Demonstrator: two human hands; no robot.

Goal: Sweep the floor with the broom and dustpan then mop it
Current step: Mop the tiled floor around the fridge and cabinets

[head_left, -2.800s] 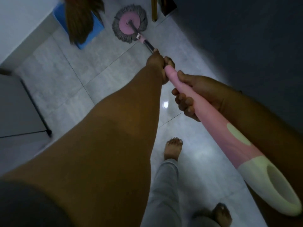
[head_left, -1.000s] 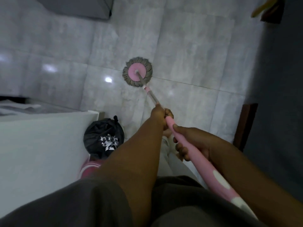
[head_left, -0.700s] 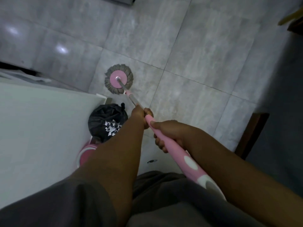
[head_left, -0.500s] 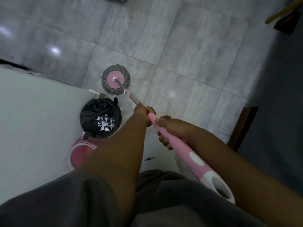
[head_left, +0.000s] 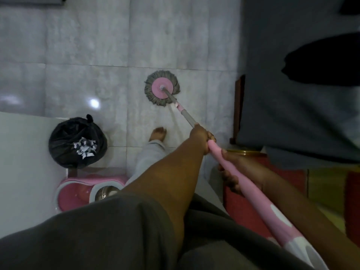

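My left hand grips the pole lower down and my right hand clasps the pink handle just behind it, the shaft running forward and leftward to the mop head, seemingly flat on the tiled floor beyond my foot.

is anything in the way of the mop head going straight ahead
Nothing visible: the grey tiles ahead of the round pink-and-grey mop head lie bare. The black rubbish bag sits back on the left.
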